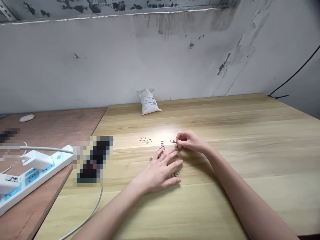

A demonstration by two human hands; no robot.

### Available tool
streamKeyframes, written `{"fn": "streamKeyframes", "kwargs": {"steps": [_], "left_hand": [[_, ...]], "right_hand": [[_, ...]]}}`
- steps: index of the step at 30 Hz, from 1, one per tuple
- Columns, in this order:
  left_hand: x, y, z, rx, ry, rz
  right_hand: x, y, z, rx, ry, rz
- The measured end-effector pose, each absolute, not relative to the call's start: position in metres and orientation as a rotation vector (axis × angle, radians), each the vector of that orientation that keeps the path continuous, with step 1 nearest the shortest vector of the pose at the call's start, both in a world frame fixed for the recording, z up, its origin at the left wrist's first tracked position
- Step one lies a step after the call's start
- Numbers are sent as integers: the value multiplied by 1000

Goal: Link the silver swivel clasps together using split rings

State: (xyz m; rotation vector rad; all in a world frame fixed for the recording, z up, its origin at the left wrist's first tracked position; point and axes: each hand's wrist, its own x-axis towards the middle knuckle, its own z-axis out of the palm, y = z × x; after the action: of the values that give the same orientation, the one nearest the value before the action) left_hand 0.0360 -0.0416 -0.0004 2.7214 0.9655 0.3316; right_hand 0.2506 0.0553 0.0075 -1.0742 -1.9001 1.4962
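My left hand (pixel 160 171) lies flat with its fingers spread over the wooden table, partly covering several small metal clasps. One clasp (pixel 162 144) shows just beyond its fingertips, and more metal pieces (pixel 175 174) show between thumb and forefinger. To the right, my right hand (pixel 188 141) pinches a silver lobster clasp (pixel 173 141) between thumb and fingers, its hook end pointing left. Another small metal piece (pixel 179 130) sits just behind that hand. Several thin metal rings (pixel 145 140) are scattered to the left of the clasps.
A white labelled packet (pixel 149 102) stands at the back by the wall. On the left are a blurred-out dark device (pixel 95 160) with a grey cable (pixel 96 206), and a white power strip (pixel 37 176) with plugs on a lower brown table (pixel 62 125).
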Motion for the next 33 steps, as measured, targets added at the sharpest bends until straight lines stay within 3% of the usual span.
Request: {"fn": "streamKeyframes", "kwargs": {"steps": [7,18,25,33], "left_hand": [[50,-43,-9,2627,1318,500],[15,-19,-3,2824,1018,647],[9,-13,2,2651,1371,1230],[6,-10,2,2701,1325,1168]], "right_hand": [[246,57,0,-1061,-1829,1373],[230,52,-8,-1091,-1663,1307],[207,30,1,-916,-1731,1347],[199,22,2,-840,-1704,1485]]}}
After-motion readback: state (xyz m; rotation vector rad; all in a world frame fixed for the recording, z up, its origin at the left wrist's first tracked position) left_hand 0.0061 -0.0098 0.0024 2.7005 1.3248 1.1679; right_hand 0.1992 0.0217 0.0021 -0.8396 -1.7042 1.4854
